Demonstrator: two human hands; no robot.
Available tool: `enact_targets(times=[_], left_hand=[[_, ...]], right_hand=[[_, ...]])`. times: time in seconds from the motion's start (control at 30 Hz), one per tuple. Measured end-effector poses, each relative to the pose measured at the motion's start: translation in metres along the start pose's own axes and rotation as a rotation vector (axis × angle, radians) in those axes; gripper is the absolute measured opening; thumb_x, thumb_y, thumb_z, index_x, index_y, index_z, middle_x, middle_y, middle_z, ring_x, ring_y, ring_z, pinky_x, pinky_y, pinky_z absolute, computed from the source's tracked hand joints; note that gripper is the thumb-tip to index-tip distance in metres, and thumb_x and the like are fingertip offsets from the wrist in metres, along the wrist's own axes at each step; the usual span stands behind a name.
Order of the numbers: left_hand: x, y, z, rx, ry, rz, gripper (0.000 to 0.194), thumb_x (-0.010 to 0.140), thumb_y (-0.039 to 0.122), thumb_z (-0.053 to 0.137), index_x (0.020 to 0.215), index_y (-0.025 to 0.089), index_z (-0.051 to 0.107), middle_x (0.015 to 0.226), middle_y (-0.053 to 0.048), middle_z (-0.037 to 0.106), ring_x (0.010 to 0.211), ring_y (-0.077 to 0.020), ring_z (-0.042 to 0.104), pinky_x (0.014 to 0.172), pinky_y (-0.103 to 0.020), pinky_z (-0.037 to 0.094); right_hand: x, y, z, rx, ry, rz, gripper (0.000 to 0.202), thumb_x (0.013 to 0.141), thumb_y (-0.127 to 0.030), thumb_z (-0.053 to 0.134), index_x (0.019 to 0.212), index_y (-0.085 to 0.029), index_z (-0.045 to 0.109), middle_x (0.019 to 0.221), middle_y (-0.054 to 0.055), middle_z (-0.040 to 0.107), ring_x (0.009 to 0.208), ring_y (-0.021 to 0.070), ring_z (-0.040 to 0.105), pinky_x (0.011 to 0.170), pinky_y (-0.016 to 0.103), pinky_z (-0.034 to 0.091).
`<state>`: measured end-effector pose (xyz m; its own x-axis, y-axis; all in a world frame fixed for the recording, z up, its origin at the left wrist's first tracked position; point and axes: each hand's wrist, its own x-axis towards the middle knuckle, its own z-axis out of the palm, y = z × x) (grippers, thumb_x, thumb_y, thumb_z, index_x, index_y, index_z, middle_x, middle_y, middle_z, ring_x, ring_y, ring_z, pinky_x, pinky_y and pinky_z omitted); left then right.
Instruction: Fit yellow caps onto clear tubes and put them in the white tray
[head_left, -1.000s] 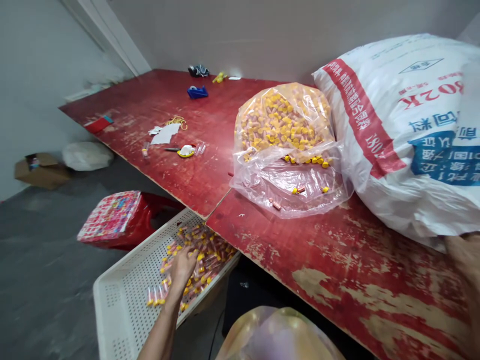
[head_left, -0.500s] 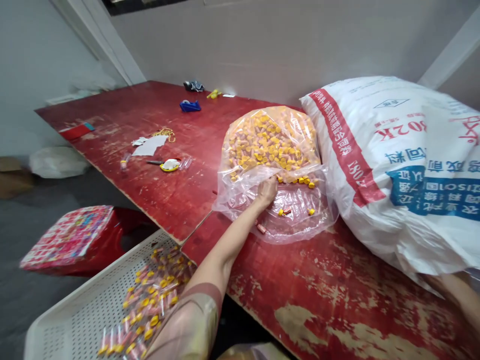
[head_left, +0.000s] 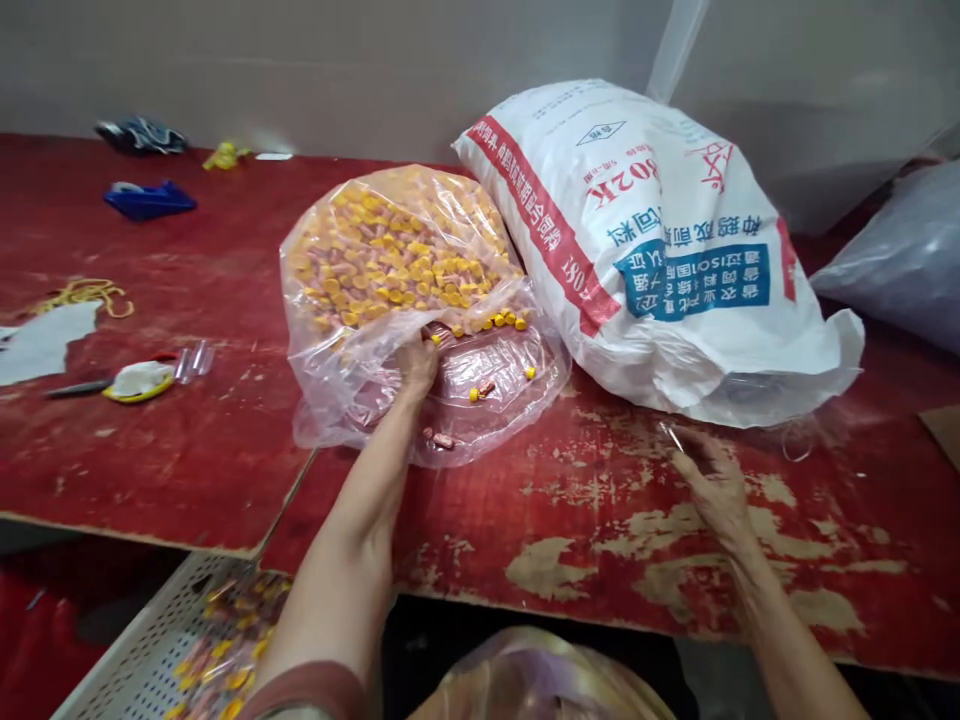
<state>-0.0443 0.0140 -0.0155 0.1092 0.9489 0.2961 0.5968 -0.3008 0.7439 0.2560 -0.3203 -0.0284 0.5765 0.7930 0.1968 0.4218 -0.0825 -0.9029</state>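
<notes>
The left hand (head_left: 418,362) is located at the centre of the frame, at the mouth of the clear bag (head_left: 360,395). Its fingertips are beside a yellow cap; whether the grip is closed on a piece cannot be told. The bag lies on the red table (head_left: 480,535), its rear portion filled with yellow-capped pieces (head_left: 405,265). A few loose pieces lie on the flattened front film, and one reddish piece (head_left: 444,440) sits at the bag's near edge.

The right hand (head_left: 712,480) is positioned right of centre, over the table. Its grip is narrow, with a slim clear tube (head_left: 673,437) held at the fingertips, just in front of the white printed sack (head_left: 675,250).

The sack lies on its side, immediately right of the clear bag. A white perforated basket (head_left: 142,640) at the lower left, below the table edge, contains further yellow-capped items (head_left: 225,650). At the left of the frame, several clear tubes (head_left: 195,362) lie beside a yellow-rimmed object (head_left: 141,380). A blue dispenser (head_left: 150,200) stands at the upper left.
</notes>
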Motion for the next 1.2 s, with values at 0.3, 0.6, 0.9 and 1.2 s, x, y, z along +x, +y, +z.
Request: enact_targets(times=[0.3, 0.6, 0.9, 1.2], left_hand=[[-0.169, 0.072, 0.003, -0.887, -0.463, -0.356, 0.006, 0.060, 0.015, 0.059, 0.065, 0.016, 0.056, 0.049, 0.005, 0.054, 0.042, -0.0084, 0.048, 0.046, -0.022, 0.039], [-0.227, 0.089, 0.010, -1.046, -0.444, -0.502, 0.008, 0.060, 0.016, 0.062, 0.064, 0.015, 0.055, 0.050, 0.006, 0.053, 0.041, -0.0057, 0.047, 0.043, -0.018, 0.038], [-0.236, 0.088, 0.011, -1.026, -0.552, -0.510, 0.024, 0.065, 0.028, 0.069, 0.077, 0.016, 0.053, 0.059, 0.004, 0.060, 0.049, -0.0098, 0.057, 0.050, -0.022, 0.048], [-0.242, 0.084, 0.009, -1.311, -0.550, -0.816, 0.022, 0.082, 0.037, 0.057, 0.087, 0.016, 0.056, 0.079, -0.002, 0.060, 0.059, -0.0079, 0.057, 0.055, -0.020, 0.046]], right_hand=[[-0.009, -0.028, 0.066, 0.407, -0.293, 0.176, 0.030, 0.073, -0.040, 0.070, 0.092, -0.019, 0.059, 0.087, 0.004, 0.062, 0.075, 0.0148, 0.057, 0.064, 0.025, 0.047], [-0.037, -0.051, 0.085, 0.592, -0.199, 0.217, 0.036, 0.069, -0.034, 0.075, 0.098, -0.022, 0.056, 0.091, 0.001, 0.059, 0.077, 0.0130, 0.058, 0.071, 0.025, 0.050], [-0.055, -0.054, 0.084, 0.136, -0.476, 0.016, 0.035, 0.078, -0.046, 0.064, 0.099, -0.019, 0.056, 0.090, 0.005, 0.064, 0.073, 0.0168, 0.061, 0.063, 0.027, 0.051], [-0.087, -0.041, 0.091, -0.050, -0.534, -0.313, 0.038, 0.078, -0.050, 0.063, 0.098, -0.018, 0.062, 0.094, 0.008, 0.066, 0.079, 0.0221, 0.064, 0.065, 0.031, 0.053]])
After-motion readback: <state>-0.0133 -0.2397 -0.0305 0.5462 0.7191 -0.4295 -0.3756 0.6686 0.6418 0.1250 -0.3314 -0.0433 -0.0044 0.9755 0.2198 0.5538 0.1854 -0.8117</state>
